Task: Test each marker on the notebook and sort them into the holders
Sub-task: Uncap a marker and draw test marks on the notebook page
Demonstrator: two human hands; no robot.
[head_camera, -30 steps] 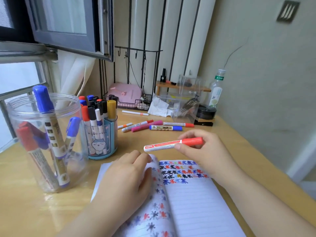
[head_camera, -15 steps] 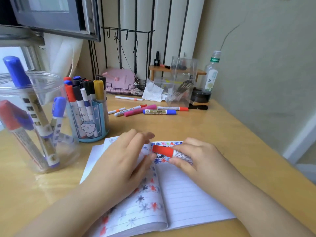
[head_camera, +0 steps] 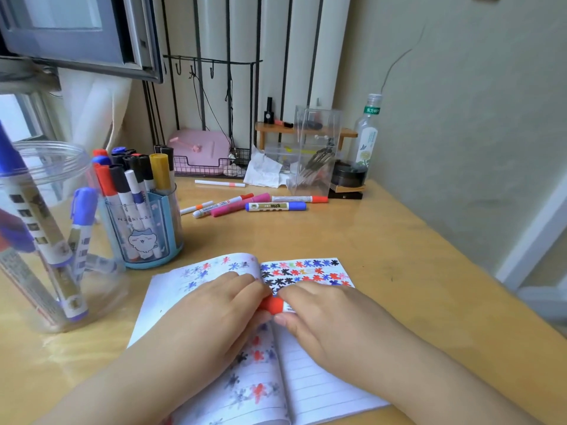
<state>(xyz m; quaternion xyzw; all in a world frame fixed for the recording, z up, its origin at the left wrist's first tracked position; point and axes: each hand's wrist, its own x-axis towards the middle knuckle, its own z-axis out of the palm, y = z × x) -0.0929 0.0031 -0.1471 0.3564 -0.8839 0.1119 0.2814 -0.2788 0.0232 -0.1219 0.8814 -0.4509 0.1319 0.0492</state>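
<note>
An open lined notebook [head_camera: 319, 384] with coloured star marks lies at the desk's front. Over its spine, my right hand [head_camera: 325, 320] grips the white body of a red-capped marker [head_camera: 274, 305], most of it hidden under my fingers. My left hand [head_camera: 214, 311] lies on the left page, its fingertips around the red cap. A blue holder [head_camera: 153, 237] full of markers stands to the left, beside a clear jar [head_camera: 46, 240] with several blue and red markers. Several loose markers [head_camera: 276, 206] lie further back on the desk.
At the back stand a clear acrylic box [head_camera: 316, 148], crumpled tissue [head_camera: 264, 171], a bottle [head_camera: 366, 136], a black round tin [head_camera: 349, 173], a pink item [head_camera: 199, 148] in a wire tray and a small wooden shelf [head_camera: 306, 130]. The desk's right edge [head_camera: 478, 271] runs diagonally.
My right hand brought the red marker down from above the desk to the notebook's spine. My left hand's fingers moved onto its red cap. The view tilted downward.
</note>
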